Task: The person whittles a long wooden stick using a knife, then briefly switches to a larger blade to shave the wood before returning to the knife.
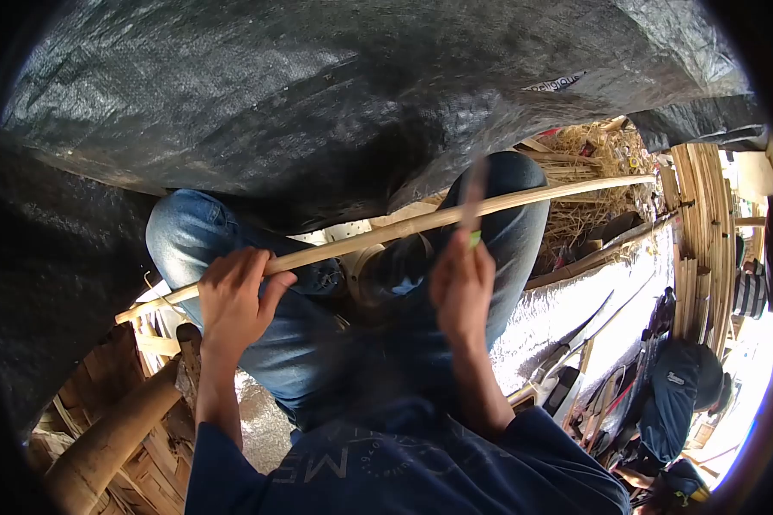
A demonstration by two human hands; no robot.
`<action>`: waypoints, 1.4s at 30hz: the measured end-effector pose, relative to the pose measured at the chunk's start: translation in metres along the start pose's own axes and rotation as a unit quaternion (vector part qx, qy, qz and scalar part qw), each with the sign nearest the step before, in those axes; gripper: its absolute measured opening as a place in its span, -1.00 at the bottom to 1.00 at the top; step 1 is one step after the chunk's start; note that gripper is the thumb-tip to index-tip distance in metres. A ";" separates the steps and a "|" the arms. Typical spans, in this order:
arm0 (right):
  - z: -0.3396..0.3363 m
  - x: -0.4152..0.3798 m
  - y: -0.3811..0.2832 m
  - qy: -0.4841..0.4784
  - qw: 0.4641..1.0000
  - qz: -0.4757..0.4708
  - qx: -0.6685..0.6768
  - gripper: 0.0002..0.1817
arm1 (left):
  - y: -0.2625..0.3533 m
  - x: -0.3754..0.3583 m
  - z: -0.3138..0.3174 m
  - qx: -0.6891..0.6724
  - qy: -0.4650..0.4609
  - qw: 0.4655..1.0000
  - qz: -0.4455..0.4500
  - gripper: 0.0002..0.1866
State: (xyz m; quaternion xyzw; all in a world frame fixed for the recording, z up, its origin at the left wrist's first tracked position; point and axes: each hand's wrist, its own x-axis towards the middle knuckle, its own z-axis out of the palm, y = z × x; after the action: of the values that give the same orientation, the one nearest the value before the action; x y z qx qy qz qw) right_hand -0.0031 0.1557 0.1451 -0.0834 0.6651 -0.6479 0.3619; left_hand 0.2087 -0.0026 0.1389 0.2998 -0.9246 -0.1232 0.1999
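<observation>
A long, pale, narrow wooden strip is held slantwise across the knees of faded blue denim trousers, its far end projecting past the right knee's outer edge. Near its other end it is gripped by the left hand's curled fingers and thumb. A motion-blurred, slender knife with a bright green patch is clenched in the right hand; whether the strip is touched by the blade cannot be told.

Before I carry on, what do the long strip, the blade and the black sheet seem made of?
Long strip: likely bamboo or wood, bare finish; pale tan, no paint showing.
Blade: probably metal, judging by its thin shape; blur hides the finish.
Black sheet: probably plastic tarpaulin, glossy; creased with bright highlights.
</observation>
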 end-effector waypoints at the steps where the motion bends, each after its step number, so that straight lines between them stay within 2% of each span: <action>1: -0.009 0.008 0.001 -0.017 0.998 0.022 0.051 -0.59 | 0.007 0.004 -0.004 0.019 -0.006 1.000 0.015 -0.73; 3: 0.017 -0.013 0.014 -0.046 0.992 -0.038 -0.108 -0.60 | 0.008 0.008 -0.003 0.039 -0.007 0.999 0.037 -0.72; 4: 0.030 -0.027 0.030 -0.120 0.990 0.006 -0.070 -0.60 | 0.002 0.005 0.001 0.025 0.016 0.997 0.067 -0.71; 5: 0.029 -0.024 0.029 -0.119 0.991 0.004 -0.068 -0.60 | -0.003 0.004 0.002 0.013 0.039 0.994 0.098 -0.68; 8: 0.003 -0.003 0.006 -0.016 0.999 -0.006 0.042 -0.63 | -0.004 0.001 0.002 0.013 0.063 0.992 0.107 -0.72; 9: -0.008 0.005 0.006 -0.049 0.974 -0.014 0.219 -0.67 | -0.003 0.001 0.002 0.008 0.070 0.992 0.102 -0.75; 10: -0.001 0.000 0.011 -0.051 0.996 -0.068 0.016 -0.67 | -0.001 0.004 0.002 -0.007 0.078 0.993 0.094 -0.81; 11: 0.015 -0.014 0.019 -0.049 0.974 -0.121 -0.187 -0.66 | 0.000 0.006 0.001 -0.007 0.080 0.992 0.096 -0.81; 12: 0.028 -0.030 0.037 -0.120 0.992 0.048 0.006 -0.66 | 0.001 0.006 0.001 -0.018 0.070 0.993 0.091 -0.81; 13: 0.022 -0.027 0.038 -0.120 0.992 0.046 0.009 -0.66 | 0.000 0.007 0.000 -0.026 0.060 0.994 0.086 -0.81; 15: 0.014 -0.013 0.004 -0.034 0.995 -0.005 -0.094 -0.62 | 0.000 0.007 -0.001 -0.025 0.064 0.993 0.093 -0.81; 16: -0.008 0.000 -0.006 -0.022 0.998 0.018 0.049 -0.61 | 0.002 0.006 0.000 -0.029 0.071 0.993 0.094 -0.81; 17: -0.015 0.001 -0.024 -0.107 0.977 0.044 0.180 -0.65 | 0.002 0.004 -0.001 -0.029 0.072 0.993 0.092 -0.81; 18: -0.004 -0.002 0.001 -0.034 0.978 -0.183 -0.094 -0.65 | 0.001 0.005 -0.001 -0.024 0.068 0.993 0.092 -0.81; 19: 0.012 -0.011 0.043 0.046 0.850 -0.386 -0.356 -0.65 | 0.001 0.005 0.000 -0.019 0.064 0.993 0.094 -0.80; 20: 0.030 -0.029 0.053 -0.012 0.837 -0.426 -0.342 -0.81 | 0.003 0.006 0.001 -0.022 0.065 0.993 0.096 -0.80; 21: 0.025 -0.026 0.050 -0.008 0.837 -0.427 -0.341 -0.81 | 0.004 0.006 0.001 -0.023 0.070 0.993 0.095 -0.80; 22: 0.013 -0.019 0.042 -0.003 0.942 -0.244 -0.229 -0.75 | 0.003 0.005 0.001 -0.023 0.074 0.993 0.092 -0.80; 23: 0.006 -0.013 0.013 -0.001 0.993 -0.045 -0.106 -0.67 | 0.002 0.004 0.000 -0.022 0.071 0.993 0.090 -0.80; 24: -0.010 -0.003 -0.017 0.002 0.999 0.026 0.021 -0.65 | 0.002 0.004 0.000 -0.022 0.068 0.994 0.086 -0.80; 25: -0.004 -0.009 -0.008 0.001 0.999 0.029 0.019 -0.65 | 0.003 0.002 0.000 -0.023 0.063 0.994 0.083 -0.80; 26: 0.008 -0.015 0.008 0.005 0.987 -0.089 -0.130 -0.65 | 0.002 0.001 0.000 -0.026 0.065 0.994 0.079 -0.81; 27: 0.013 -0.018 0.016 0.010 0.940 -0.205 -0.274 -0.65 | 0.003 0.002 0.001 -0.027 0.068 0.994 0.080 -0.81; 32: 0.007 -0.014 0.022 -0.061 0.958 -0.161 -0.231 -0.83 | 0.004 0.001 -0.002 -0.039 0.058 0.995 0.075 -0.75; 35: 0.020 -0.017 0.028 0.021 0.938 -0.238 -0.252 -0.73 | 0.004 0.000 0.000 -0.117 0.057 0.991 0.024 -0.70; 36: 0.027 -0.035 0.034 -0.107 0.974 -0.095 -0.178 -0.73 | 0.003 0.001 0.001 -0.121 0.057 0.991 0.023 -0.69; 37: 0.024 -0.029 0.033 -0.106 0.974 -0.095 -0.175 -0.73 | 0.003 0.002 0.000 -0.119 0.055 0.991 0.025 -0.69; 39: 0.007 -0.007 0.025 -0.007 0.943 -0.219 -0.249 -0.68 | 0.003 0.000 -0.002 -0.129 0.035 0.991 0.008 -0.70; 40: -0.014 0.001 0.005 -0.031 0.998 0.052 0.033 -0.68 | 0.003 -0.002 -0.001 -0.129 0.035 0.991 0.003 -0.70; 41: -0.007 0.000 0.004 -0.005 0.999 0.038 0.023 -0.63 | 0.004 -0.002 -0.001 -0.132 0.039 0.990 0.001 -0.69; 42: 0.015 -0.009 0.027 0.013 0.969 -0.187 -0.159 -0.61 | 0.004 0.000 0.000 -0.136 0.044 0.990 0.003 -0.69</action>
State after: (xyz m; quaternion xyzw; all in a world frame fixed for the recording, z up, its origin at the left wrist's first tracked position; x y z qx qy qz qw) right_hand 0.0218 0.1531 0.1250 -0.2541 0.7369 -0.5909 0.2079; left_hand 0.2066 0.0004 0.1403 0.2726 -0.8903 -0.2339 0.2798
